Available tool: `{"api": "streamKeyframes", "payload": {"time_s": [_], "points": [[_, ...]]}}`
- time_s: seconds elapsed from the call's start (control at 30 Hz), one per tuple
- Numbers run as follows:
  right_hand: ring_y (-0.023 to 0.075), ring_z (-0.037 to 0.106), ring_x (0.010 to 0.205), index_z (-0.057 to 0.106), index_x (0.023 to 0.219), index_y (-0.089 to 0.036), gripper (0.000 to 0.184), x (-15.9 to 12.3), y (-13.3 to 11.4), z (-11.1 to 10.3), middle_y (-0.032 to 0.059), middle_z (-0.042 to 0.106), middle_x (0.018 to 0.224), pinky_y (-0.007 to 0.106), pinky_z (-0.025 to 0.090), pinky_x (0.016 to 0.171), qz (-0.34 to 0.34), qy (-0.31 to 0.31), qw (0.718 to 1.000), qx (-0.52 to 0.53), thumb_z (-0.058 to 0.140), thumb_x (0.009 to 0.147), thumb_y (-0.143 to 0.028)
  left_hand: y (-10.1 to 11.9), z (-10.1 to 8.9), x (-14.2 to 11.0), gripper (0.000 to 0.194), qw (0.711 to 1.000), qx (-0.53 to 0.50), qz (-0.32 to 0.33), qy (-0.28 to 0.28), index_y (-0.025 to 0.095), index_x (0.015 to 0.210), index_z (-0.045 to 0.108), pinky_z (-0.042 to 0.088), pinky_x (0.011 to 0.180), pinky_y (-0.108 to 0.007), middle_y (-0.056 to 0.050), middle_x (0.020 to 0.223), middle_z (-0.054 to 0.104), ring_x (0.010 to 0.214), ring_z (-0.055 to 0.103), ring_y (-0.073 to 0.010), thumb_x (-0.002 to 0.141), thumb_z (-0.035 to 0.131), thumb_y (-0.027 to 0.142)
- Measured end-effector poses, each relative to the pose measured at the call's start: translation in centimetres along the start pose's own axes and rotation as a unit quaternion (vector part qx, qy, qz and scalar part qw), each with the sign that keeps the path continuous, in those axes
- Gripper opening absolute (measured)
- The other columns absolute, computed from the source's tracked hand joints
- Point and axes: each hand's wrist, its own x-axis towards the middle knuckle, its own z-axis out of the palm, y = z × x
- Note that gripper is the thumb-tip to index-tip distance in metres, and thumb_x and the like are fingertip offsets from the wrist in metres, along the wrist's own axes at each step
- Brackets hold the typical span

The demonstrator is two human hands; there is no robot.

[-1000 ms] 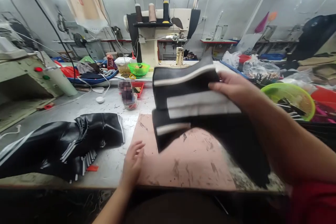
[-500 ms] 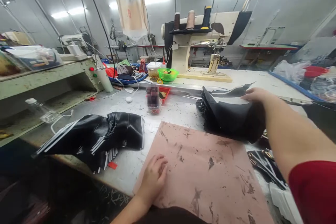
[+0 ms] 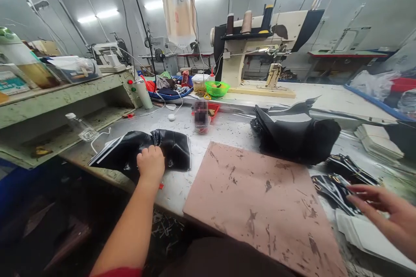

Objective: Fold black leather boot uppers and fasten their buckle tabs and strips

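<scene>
My left hand point(image 3: 151, 162) is on the near side of a pile of glossy black leather-like pieces point(image 3: 175, 149) with white edges, its fingers curled onto them; the fingertips are hidden. On the right, my right hand point(image 3: 386, 207) is open, thumb and fingers apart, close to black straps with gold-coloured buckles point(image 3: 331, 186). Whether it touches them I cannot tell. Between the hands lies a brownish-pink work board point(image 3: 240, 199) with dark marks. Behind its right corner sits a curved stack of matte black pieces point(image 3: 292, 138).
A sewing machine point(image 3: 240, 60) with several thread spools stands at the back. A green basket point(image 3: 217, 89), a red tray point(image 3: 213, 110) and a clear bottle point(image 3: 81, 127) are around the table. White stacked pieces point(image 3: 370, 233) lie at the right, and a shelf point(image 3: 65, 99) borders the left.
My left hand has moved from the board's edge leftward onto the glossy black pile. My right hand has left the matte black stack and come nearer, beside the buckled straps.
</scene>
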Motion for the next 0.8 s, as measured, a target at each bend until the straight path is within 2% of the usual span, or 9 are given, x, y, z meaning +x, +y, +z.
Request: {"api": "streamKeyframes", "payload": {"time_s": [0.1,0.23,0.3,0.4,0.5,0.57,0.63,0.73,0.8], "points": [[0.028,0.059,0.058,0.056,0.066,-0.041,0.02,-2.7,0.7,1.9,0.0062,0.063,0.065,0.043,0.047,0.052,-0.045,-0.003,0.999,0.026,0.055,0.053,-0.056,0.1,0.5,0.1,0.029,1.0,0.012,0.026,-0.003,0.008,0.084,0.062,0.033,0.064,-0.038,-0.018,0.084,0.059,0.08,0.05,-0.0297,0.08,0.033,0.011],[0.0257,0.059,0.06,0.056,0.07,-0.035,0.025,-4.6,0.2,4.7,0.0081,0.064,0.073,0.042,0.05,0.058,-0.111,-0.032,0.992,0.056,0.05,0.064,-0.058,1.1,1.2,-1.1,0.039,0.995,-0.018,0.064,0.071,0.01,0.101,0.06,0.033,0.065,-0.04,-0.02,0.104,0.058,0.084,0.049,-0.0303,0.082,0.026,0.009],[0.0233,0.06,0.062,0.058,0.073,-0.029,0.027,-5.2,-0.4,5.9,0.0081,0.063,0.078,0.04,0.051,0.061,-0.141,-0.066,0.986,0.058,0.048,0.07,-0.054,1.5,1.1,-1.8,0.04,0.992,-0.043,0.09,0.074,0.011,0.107,0.058,0.034,0.067,-0.042,-0.02,0.106,0.058,0.086,0.05,-0.0308,0.082,0.028,0.009],[0.021,0.06,0.068,0.059,0.078,-0.024,0.028,-5.9,-1.8,7.5,0.0079,0.064,0.084,0.036,0.051,0.066,-0.168,-0.111,0.977,0.07,0.046,0.075,-0.049,2.4,-0.2,-2.8,0.042,0.989,-0.105,0.103,0.02,0.009,0.111,0.058,0.038,0.066,-0.04,-0.017,0.078,0.063,0.077,0.054,-0.0286,0.08,0.031,0.006],[0.0229,0.06,0.084,0.06,0.09,-0.023,0.034,-5.8,-3.4,9.0,0.0091,0.063,0.097,0.038,0.049,0.077,-0.133,-0.146,0.975,0.105,0.045,0.077,-0.051,4.5,-3.2,-4.7,0.04,0.965,-0.239,0.096,0.044,0.016,0.115,0.056,0.042,0.067,-0.035,-0.01,0.073,0.063,0.072,0.057,-0.0236,0.082,0.034,0.011],[0.0247,0.055,0.101,0.055,0.105,-0.022,0.045,-5.1,-4.6,10.1,0.0105,0.058,0.113,0.039,0.046,0.085,-0.077,-0.159,0.973,0.151,0.044,0.076,-0.054,6.5,-5.4,-6.5,0.037,0.912,-0.377,0.151,0.062,0.02,0.115,0.055,0.044,0.075,-0.032,-0.007,0.086,0.065,0.08,0.058,-0.0196,0.083,0.037,0.015],[0.025,0.049,0.111,0.049,0.116,-0.022,0.055,-4.1,-5.5,11.0,0.0104,0.05,0.125,0.039,0.045,0.086,-0.014,-0.169,0.96,0.221,0.043,0.076,-0.059,8.4,-7.5,-8.5,0.034,0.84,-0.501,0.204,0.029,0.02,0.111,0.057,0.044,0.082,-0.029,-0.005,0.096,0.064,0.089,0.057,-0.0168,0.083,0.038,0.015],[0.0249,0.056,0.099,0.053,0.112,-0.02,0.058,-2.7,-5.8,11.6,0.0106,0.058,0.113,0.036,0.05,0.074,0.049,-0.251,0.914,0.315,0.043,0.074,-0.062,9.9,-10.1,-10.9,0.032,0.74,-0.608,0.263,-0.117,0.022,0.111,0.057,0.044,0.085,-0.029,-0.005,0.104,0.061,0.095,0.056,-0.017,0.082,0.043,0.018],[0.0231,0.061,0.082,0.06,0.1,-0.017,0.051,-2.4,-5.4,11.3,0.0092,0.065,0.094,0.034,0.05,0.066,0.042,-0.344,0.886,0.308,0.049,0.072,-0.059,9.7,-11.3,-11.5,0.043,0.628,-0.65,0.336,-0.267,0.025,0.123,0.046,0.046,0.082,-0.029,-0.006,0.11,0.059,0.093,0.058,-0.0173,0.08,0.051,0.023]]}}
